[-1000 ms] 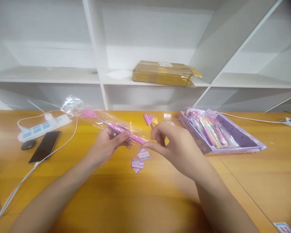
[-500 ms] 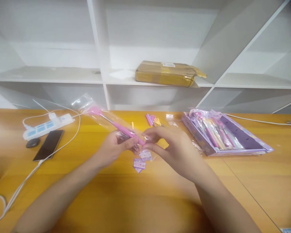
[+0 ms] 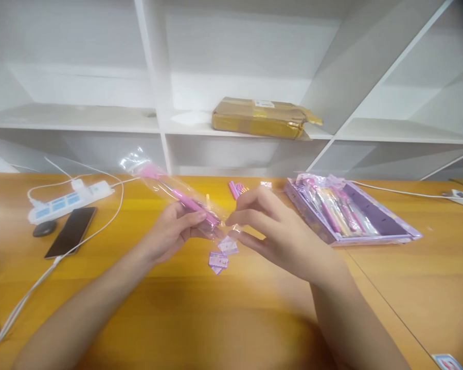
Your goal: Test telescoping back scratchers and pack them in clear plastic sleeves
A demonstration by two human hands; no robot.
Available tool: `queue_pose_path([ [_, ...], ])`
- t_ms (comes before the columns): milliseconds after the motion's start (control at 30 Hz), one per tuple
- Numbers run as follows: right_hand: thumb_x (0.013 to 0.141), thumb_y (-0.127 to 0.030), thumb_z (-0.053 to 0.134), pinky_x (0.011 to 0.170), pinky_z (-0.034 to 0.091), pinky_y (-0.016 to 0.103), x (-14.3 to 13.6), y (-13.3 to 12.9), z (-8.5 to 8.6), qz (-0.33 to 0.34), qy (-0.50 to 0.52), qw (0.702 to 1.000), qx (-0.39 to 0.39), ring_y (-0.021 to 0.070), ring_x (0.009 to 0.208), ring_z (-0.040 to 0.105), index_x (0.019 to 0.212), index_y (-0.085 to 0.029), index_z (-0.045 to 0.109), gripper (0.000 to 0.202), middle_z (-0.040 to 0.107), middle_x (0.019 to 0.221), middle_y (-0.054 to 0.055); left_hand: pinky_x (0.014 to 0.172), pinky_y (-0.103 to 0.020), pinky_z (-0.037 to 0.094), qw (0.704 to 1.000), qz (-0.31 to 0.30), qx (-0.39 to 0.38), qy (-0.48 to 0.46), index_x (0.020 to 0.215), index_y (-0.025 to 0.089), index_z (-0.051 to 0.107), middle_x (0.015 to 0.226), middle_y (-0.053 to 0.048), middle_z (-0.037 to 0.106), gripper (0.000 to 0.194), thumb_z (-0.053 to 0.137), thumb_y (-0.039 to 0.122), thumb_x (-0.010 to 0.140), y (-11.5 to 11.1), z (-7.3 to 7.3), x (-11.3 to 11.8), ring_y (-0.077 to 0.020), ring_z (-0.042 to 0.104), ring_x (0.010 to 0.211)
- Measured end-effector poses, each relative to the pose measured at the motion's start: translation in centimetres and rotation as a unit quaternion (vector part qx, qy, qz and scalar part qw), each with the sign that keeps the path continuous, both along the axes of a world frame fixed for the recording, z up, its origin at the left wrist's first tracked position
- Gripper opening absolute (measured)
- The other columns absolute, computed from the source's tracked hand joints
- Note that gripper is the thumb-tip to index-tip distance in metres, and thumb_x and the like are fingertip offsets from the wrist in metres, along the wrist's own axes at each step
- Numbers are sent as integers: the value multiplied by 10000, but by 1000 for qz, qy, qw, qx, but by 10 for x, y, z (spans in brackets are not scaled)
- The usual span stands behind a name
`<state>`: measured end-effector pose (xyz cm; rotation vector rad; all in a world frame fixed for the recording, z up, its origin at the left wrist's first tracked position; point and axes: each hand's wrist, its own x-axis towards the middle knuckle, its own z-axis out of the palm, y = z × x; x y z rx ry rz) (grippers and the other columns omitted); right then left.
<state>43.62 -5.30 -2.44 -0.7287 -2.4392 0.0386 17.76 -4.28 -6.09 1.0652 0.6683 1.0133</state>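
Observation:
A pink back scratcher (image 3: 193,204) with a metal shaft lies slantwise inside a clear plastic bag (image 3: 133,160), its blurred head at the upper left. My left hand (image 3: 173,226) is closed around the bagged handle, thumb on top. At the handle's lower right end, my right hand (image 3: 273,226) has its fingertips pinched on the bag's clear end, other fingers bent. Small purple printed cards (image 3: 218,261) lie on the table just below the hands. Beyond my right hand, a pink striped piece (image 3: 233,190) is partly hidden.
At right stands a purple display box (image 3: 386,239) with several bagged pink and yellow back scratchers. A power strip (image 3: 69,200), black phone (image 3: 70,232), mouse (image 3: 44,228) and white cables occupy the left. A taped cardboard parcel (image 3: 258,118) rests on the shelf.
My right hand has drawn slightly away from the handle's end, its fingers more arched, over the bag's end. My left hand still holds the back scratcher. The view has shifted slightly.

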Motion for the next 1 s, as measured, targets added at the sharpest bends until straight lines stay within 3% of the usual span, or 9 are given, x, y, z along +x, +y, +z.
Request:
queue_pose_path([
  [167,1038,-217,646,853,526,331,-8,2,-2,38,43,996,72,180,1011,623,1163,-272,676,140,616,1111,62,756,-273,655,1000,-7,-2,0,978,138,796,946,-101,802,200,787,334,939,0,0,1,-198,785,826],
  [333,1058,-192,615,854,503,323,-12,4,-2,65,75,995,27,168,965,637,1100,-230,689,93,701,1060,55,766,-290,661,998,-19,40,52,999,171,782,972,-86,790,212,787,375,942,-4,1,3,-192,771,842],
  [500,1055,-229,635,847,464,352,-19,6,-8,57,68,996,30,185,929,609,1079,-228,704,72,739,1015,48,794,-332,654,993,-27,52,105,1017,165,753,955,-85,766,286,820,422,908,-8,-3,7,-223,770,863],
  [700,1054,-240,641,846,485,337,-25,4,-7,72,80,993,-45,163,913,606,1065,-216,682,49,724,992,33,751,-372,631,994,-96,30,33,982,162,726,848,-101,751,421,606,564,1021,-9,-11,6,-234,748,769],
  [833,1048,-227,647,825,482,322,-28,2,-8,71,91,992,-48,150,907,604,1051,-214,678,33,717,988,24,777,-339,613,985,-132,82,70,1040,191,667,897,-68,718,248,739,418,971,-13,-10,5,-199,716,819],
  [1000,1055,-257,645,813,483,320,-30,0,-9,63,95,992,-61,155,889,603,1014,-204,667,71,701,966,38,787,-305,593,986,-108,91,86,1076,221,638,955,-29,686,250,805,319,918,-16,-9,6,-175,687,859],
])
